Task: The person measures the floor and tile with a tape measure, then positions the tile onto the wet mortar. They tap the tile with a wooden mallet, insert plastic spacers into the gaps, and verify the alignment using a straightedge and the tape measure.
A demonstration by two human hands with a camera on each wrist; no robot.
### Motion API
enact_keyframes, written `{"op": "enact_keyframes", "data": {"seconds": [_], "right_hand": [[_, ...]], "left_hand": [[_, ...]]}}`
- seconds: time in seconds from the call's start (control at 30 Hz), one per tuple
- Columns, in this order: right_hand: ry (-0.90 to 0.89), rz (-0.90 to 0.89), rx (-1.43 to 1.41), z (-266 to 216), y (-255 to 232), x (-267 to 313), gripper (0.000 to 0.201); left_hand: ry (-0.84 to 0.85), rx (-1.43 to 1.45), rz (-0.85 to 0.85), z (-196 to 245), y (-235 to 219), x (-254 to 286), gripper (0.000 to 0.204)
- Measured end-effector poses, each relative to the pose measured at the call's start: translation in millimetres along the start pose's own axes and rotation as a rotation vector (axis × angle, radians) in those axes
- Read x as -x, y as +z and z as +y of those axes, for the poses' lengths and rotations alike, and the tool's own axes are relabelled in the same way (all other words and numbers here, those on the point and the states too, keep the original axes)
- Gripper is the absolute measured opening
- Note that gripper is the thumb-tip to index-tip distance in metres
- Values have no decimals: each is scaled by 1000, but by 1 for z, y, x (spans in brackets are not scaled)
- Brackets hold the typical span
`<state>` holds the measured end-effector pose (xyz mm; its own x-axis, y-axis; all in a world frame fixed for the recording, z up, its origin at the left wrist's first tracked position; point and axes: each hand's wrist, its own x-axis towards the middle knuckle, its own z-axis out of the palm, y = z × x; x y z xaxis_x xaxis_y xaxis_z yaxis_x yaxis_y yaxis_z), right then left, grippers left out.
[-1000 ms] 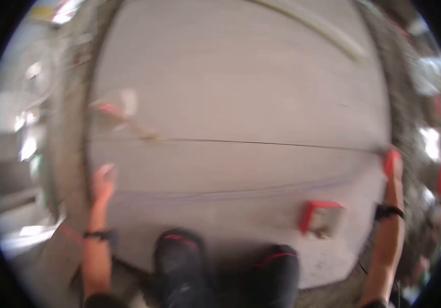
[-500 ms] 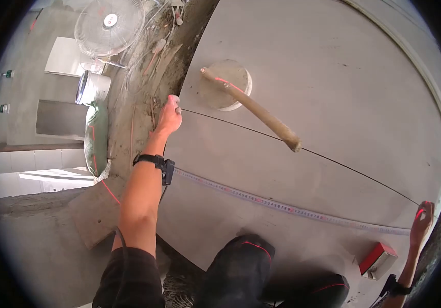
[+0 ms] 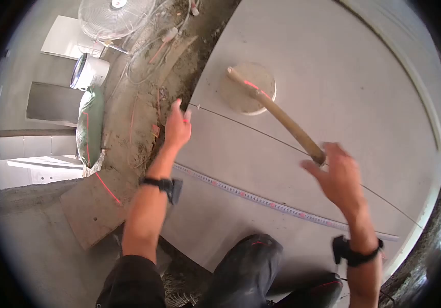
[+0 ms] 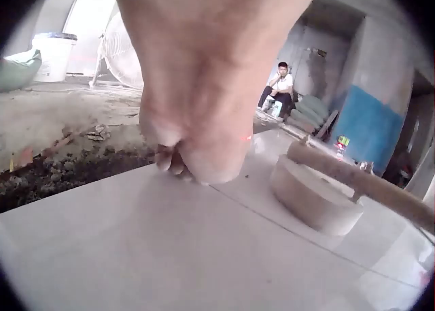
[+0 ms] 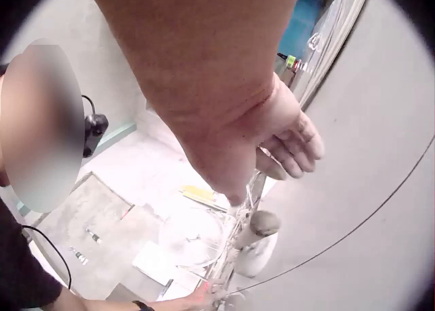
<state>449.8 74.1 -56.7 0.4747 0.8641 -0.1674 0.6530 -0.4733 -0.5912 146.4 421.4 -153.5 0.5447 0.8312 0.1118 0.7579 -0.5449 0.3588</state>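
On a large grey slab point(image 3: 302, 77) lies a mallet with a round white head point(image 3: 248, 105) and a wooden handle point(image 3: 287, 120). My right hand point(image 3: 339, 174) hovers at the free end of the handle, thumb and fingers spread apart; the right wrist view shows nothing between them. My left hand point(image 3: 178, 128) is at the slab's left edge, beside the end of a thin dark line point(image 3: 246, 127) that crosses the slab under the handle. Its index finger and thumb stand apart, while the other fingers bend downward in the left wrist view. A measuring tape point(image 3: 274, 205) lies extended nearer my knees.
A long pale strip point(image 3: 400, 66) runs along the slab's far side. To the left are rubble and cables point(image 3: 146, 61), a white bucket point(image 3: 92, 72), a green sack point(image 3: 91, 128), a fan point(image 3: 112, 18) and a board point(image 3: 94, 213). In the background sits a person point(image 4: 277, 90).
My right hand has left the right end of the line and come inward to the mallet handle. The left hand stays near the left edge, its finger and thumb now spread.
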Motion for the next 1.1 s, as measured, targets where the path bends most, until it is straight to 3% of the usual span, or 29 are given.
{"op": "enact_keyframes", "data": {"seconds": [0.1, 0.13, 0.17, 0.23, 0.27, 0.3, 0.33, 0.37, 0.4, 0.43, 0.5, 0.57, 0.6, 0.63, 0.7, 0.77, 0.8, 0.83, 0.87, 0.93, 0.97, 1.07, 1.1], "right_hand": [[145, -135, 66, -15, 54, -50, 29], [144, -105, -36, -14, 58, -53, 27], [133, -74, -14, -19, 38, -44, 27], [141, -152, -146, -35, -2, -10, 31], [135, -103, -152, -38, -25, 25, 31], [140, -55, -156, -35, -53, 76, 31], [210, -37, -199, -34, -85, 128, 34], [164, 92, -41, -23, -108, 188, 34], [292, 98, -42, -10, -130, 245, 31], [420, 103, -44, 3, -152, 301, 30], [403, 177, -93, -8, -190, 408, 27], [583, 380, -186, -23, -201, 488, 22], [643, 468, -252, -32, -203, 516, 18], [748, 372, -145, -43, -207, 533, 18], [630, 404, -43, 3, -178, 580, 25], [750, 314, -7, 34, -131, 606, 28], [829, 256, 38, 48, -105, 616, 31], [799, 250, 38, 62, -71, 626, 32], [900, 170, 7, 64, -43, 631, 33], [882, 122, -63, 59, 17, 635, 32], [773, 116, -82, 61, 46, 642, 32], [784, 12, -164, 19, 91, 631, 32], [775, 23, -164, 15, 102, 632, 32]], "left_hand": [[-204, 28, 160, 24, -14, 106, 43], [-159, 37, 172, 29, -12, 152, 43], [-243, 43, 34, 36, -14, 198, 44], [-194, -24, -243, 57, -45, 273, 57], [-187, -27, -391, 59, -59, 307, 65], [-184, 4, -387, 59, -69, 341, 65], [-70, -60, -430, 58, -75, 372, 78], [39, -126, -473, 54, -81, 402, 90], [-54, -47, -585, 45, -81, 438, 108], [-56, -22, -607, 37, -81, 466, 108], [306, -419, -665, 24, -70, 484, 109], [307, -395, -606, 8, -40, 489, 108], [408, -515, -485, -14, -23, 499, 107], [498, -632, -349, -27, -4, 502, 106], [421, -356, -394, -11, -21, 496, 105], [411, -267, -533, 19, -64, 485, 105], [393, -169, -619, 33, -73, 478, 105], [399, -175, -638, 42, -68, 478, 105], [530, -137, -602, 52, -61, 484, 108], [737, -54, -578, 70, -40, 517, 108], [829, -17, -587, 82, -25, 530, 104], [946, 127, -606, 111, -3, 572, 96], [1051, 139, -638, 119, 1, 579, 84]]}}
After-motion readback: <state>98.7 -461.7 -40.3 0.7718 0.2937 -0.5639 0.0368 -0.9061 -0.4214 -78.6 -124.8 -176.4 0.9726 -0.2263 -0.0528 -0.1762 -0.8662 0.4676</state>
